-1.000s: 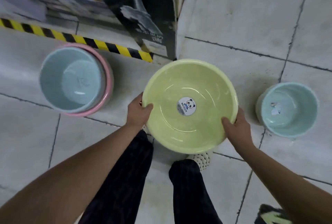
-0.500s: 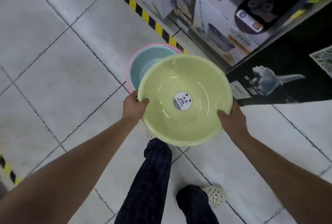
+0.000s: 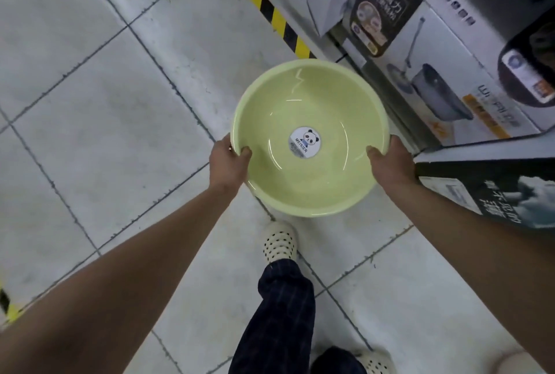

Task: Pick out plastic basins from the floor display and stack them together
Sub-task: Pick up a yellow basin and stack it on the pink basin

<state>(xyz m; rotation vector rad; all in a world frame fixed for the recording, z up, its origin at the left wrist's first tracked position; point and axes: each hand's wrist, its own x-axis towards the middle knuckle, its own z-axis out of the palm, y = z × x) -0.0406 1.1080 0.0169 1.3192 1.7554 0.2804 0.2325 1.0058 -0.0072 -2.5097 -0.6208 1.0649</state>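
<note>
A pale yellow-green plastic basin (image 3: 312,187) with a round panda sticker in its bottom is held level above the tiled floor. My left hand (image 3: 228,163) grips its left rim, thumb inside the bowl. My right hand (image 3: 387,163) grips the right rim the same way. The basin hides whatever lies on the floor directly under it; the pink and light blue basins are not visible.
Boxed cookware and appliance cartons (image 3: 450,73) line the right side behind a black-and-yellow floor stripe (image 3: 267,7). A dark box (image 3: 495,190) stands at the right by my forearm. My legs and perforated cream shoes (image 3: 279,241) are below the basin. Grey tile floor (image 3: 105,118) spreads left.
I have carried the yellow-green basin leftward over the spot where the pink and light blue basins stood; they are now covered from view. The light blue basin on the right has left the frame.
</note>
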